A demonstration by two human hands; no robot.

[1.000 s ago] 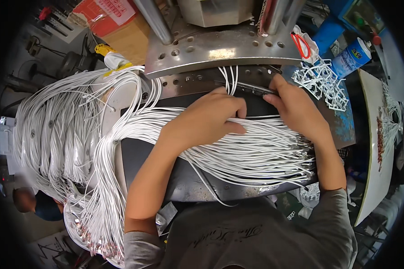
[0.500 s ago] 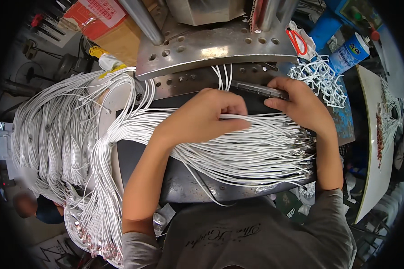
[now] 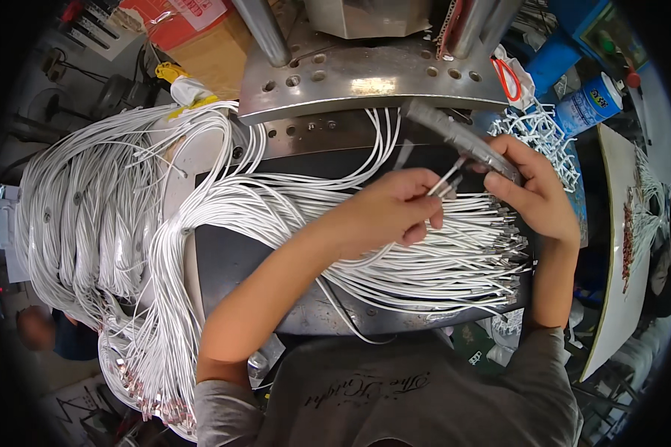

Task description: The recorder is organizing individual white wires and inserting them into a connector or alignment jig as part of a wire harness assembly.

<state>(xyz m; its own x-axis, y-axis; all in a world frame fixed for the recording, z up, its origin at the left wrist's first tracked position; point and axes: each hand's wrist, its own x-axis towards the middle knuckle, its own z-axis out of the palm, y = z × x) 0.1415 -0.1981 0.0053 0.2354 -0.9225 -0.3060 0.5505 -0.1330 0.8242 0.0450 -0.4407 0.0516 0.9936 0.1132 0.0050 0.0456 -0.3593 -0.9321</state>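
In the head view, cable ends (image 3: 445, 181) are pinched by the left hand (image 3: 388, 212), just beside a grey bar (image 3: 455, 135) gripped at its lower end by the right hand (image 3: 537, 188). Beneath, the white cable bundle (image 3: 425, 272) is spread toward the black table's (image 3: 235, 272) right edge.

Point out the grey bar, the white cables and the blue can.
Grey bar (image 3: 458, 135): head view, near the middle of its blurred length.
White cables (image 3: 432, 262): head view, on the strands of the spread bundle.
Blue can (image 3: 589, 106): head view, on its side wall.
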